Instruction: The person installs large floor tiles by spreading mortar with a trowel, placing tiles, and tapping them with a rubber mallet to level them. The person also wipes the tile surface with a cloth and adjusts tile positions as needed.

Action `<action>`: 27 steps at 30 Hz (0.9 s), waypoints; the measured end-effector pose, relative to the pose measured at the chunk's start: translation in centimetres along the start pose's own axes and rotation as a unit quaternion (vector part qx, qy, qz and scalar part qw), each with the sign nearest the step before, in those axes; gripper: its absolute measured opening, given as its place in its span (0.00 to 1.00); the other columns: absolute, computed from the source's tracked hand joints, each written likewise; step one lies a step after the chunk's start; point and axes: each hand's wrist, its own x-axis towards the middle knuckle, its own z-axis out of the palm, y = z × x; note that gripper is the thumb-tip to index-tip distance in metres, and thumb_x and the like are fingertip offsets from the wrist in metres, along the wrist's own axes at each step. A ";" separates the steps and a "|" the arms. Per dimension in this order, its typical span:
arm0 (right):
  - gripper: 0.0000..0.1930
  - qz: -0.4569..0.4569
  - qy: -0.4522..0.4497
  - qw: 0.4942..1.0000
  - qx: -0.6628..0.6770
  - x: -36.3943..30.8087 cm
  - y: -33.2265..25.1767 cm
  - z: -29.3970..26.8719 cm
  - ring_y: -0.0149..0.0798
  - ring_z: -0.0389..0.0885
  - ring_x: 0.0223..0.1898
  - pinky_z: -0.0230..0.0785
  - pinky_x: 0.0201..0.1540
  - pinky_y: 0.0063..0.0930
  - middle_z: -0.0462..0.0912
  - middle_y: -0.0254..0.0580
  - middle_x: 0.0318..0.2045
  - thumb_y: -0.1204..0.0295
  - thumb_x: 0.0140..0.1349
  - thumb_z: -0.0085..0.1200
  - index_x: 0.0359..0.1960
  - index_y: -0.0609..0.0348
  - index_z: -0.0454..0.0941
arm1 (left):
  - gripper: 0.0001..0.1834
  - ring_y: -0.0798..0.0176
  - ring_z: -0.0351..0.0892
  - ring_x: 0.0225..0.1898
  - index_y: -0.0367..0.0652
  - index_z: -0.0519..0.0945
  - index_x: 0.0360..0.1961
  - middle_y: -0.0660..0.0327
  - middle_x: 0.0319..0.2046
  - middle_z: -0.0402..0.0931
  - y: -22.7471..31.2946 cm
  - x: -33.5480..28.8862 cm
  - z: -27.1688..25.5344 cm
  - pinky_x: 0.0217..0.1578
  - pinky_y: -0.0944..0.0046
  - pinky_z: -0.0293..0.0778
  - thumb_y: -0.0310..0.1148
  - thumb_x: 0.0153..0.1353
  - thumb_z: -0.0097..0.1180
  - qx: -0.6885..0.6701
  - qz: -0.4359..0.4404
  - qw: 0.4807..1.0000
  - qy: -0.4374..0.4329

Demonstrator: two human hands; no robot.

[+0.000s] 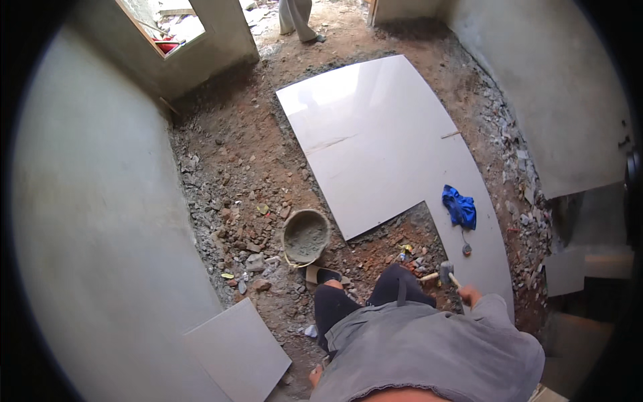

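My right hand (470,295) is closed round the pale handle of a mallet (447,271) with a dark grey head. The mallet is over the edge of the laid white floor tiles (375,141), beside a notch where bare soil shows. A short wooden handle (429,277) lies next to the mallet head; what it belongs to is hidden. Low on my left side, my left hand (316,375) shows only in part beside my grey shirt, and its fingers are mostly hidden. It is near a loose white tile (241,352).
A bucket of grey mortar (306,238) stands by my foot. A blue cloth (459,206) and a small tool with a round dark end (467,248) lie on the tiles. Rubble (248,221) runs along the left wall (100,201). Another person's legs (295,19) are at the far doorway.
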 end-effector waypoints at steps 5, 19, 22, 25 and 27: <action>0.23 -0.011 0.070 0.997 -0.002 -8.5 -12.5 -1.0 0.55 0.81 0.47 0.74 0.46 0.42 0.82 0.60 0.44 0.58 0.51 0.59 0.43 0.64 0.82 | 0.21 0.56 0.75 0.29 0.30 0.78 0.34 0.55 0.24 0.76 2.1 6.4 -12.5 0.31 0.56 0.72 0.43 0.60 0.54 -0.073 -0.035 0.996 0.045; 0.22 0.047 -0.006 0.999 0.010 -14.2 -32.7 1.3 0.51 0.78 0.53 0.71 0.53 0.42 0.79 0.53 0.51 0.61 0.57 0.55 0.52 0.56 0.79 | 0.24 0.58 0.76 0.34 0.27 0.75 0.48 0.51 0.36 0.78 41.7 20.8 -26.1 0.40 0.59 0.73 0.42 0.67 0.49 -0.013 0.243 0.964 0.110; 0.22 0.047 -0.015 0.999 0.015 -13.4 -39.4 0.3 0.53 0.79 0.52 0.71 0.52 0.42 0.80 0.55 0.50 0.60 0.57 0.55 0.50 0.59 0.79 | 0.23 0.59 0.76 0.34 0.27 0.75 0.47 0.52 0.35 0.77 45.8 22.9 -25.5 0.41 0.60 0.73 0.41 0.67 0.49 0.030 0.227 0.972 0.057; 0.23 0.040 -0.022 0.999 0.014 -13.3 -48.2 -2.9 0.54 0.79 0.52 0.71 0.51 0.42 0.80 0.57 0.49 0.60 0.56 0.55 0.49 0.61 0.79 | 0.22 0.63 0.76 0.32 0.32 0.76 0.46 0.55 0.34 0.78 49.0 24.7 -28.0 0.35 0.64 0.70 0.44 0.67 0.49 0.071 0.199 0.976 0.058; 0.23 0.033 -0.036 0.999 0.013 -13.6 -54.8 -5.8 0.55 0.79 0.51 0.72 0.51 0.42 0.80 0.58 0.48 0.60 0.56 0.55 0.48 0.63 0.79 | 0.22 0.62 0.76 0.31 0.33 0.77 0.45 0.55 0.32 0.78 50.5 24.6 -30.5 0.32 0.63 0.70 0.45 0.67 0.48 0.034 0.127 0.988 0.084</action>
